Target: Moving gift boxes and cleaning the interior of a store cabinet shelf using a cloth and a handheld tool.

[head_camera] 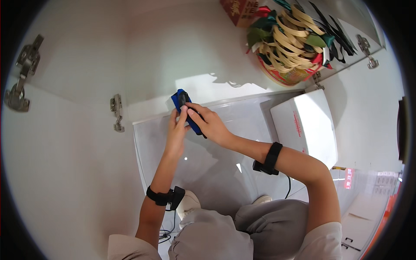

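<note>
A slim, elongated item (195,125) in blue and black slants across the space just in front of the cabinet shelf; I cannot tell exactly what it is. My left hand (176,131) holds it from the left side, with the thumb up against its black part. From the right, my right hand (211,125) lies over its upper face, and the fingertips meet the left thumb near its middle. Both hands hide part of it. Its far end, with a dark part on top of the blue, overlaps the front of the white cabinet shelf (156,74).
A round, colourful container (291,78) full of tan ribbon-like loops and leaves stands on the shelf at right, near a red box (237,13). A white carton (292,120) with red print rests lower right. Metal hinges (117,112) project from the cabinet sides.
</note>
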